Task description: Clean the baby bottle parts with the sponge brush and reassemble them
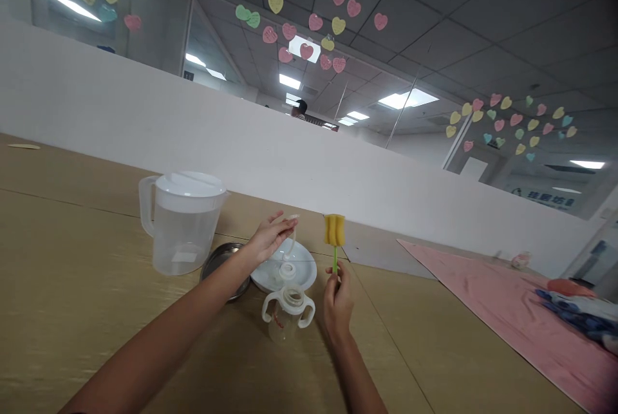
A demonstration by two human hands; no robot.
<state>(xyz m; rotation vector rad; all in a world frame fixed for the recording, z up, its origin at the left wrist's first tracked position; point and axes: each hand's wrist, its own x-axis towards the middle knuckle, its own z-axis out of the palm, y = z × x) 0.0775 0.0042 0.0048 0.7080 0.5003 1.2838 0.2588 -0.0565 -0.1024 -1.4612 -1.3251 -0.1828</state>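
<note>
My left hand (270, 239) is over the white bowl (308, 270), its thumb and fingers pinching the top of a thin translucent straw (292, 245) that hangs down. Below the straw, a small white ring-shaped part (288, 271) shows in the bowl. My right hand (338, 301) grips the green handle of a bottle brush (335, 232), its yellow sponge head pointing up. Between my forearms stands a clear baby cup (284, 327) with two white handles and an uncovered mouth; a reddish mark shows on its side.
A clear plastic pitcher (183, 234) with a white lid stands at the left. Beside it, a round metal dish (212, 266) is partly hidden by my left forearm. A pink cloth (502, 311) lies at the right, with blue-and-white fabric (579, 314) on it. A white wall (270, 150) runs behind the table.
</note>
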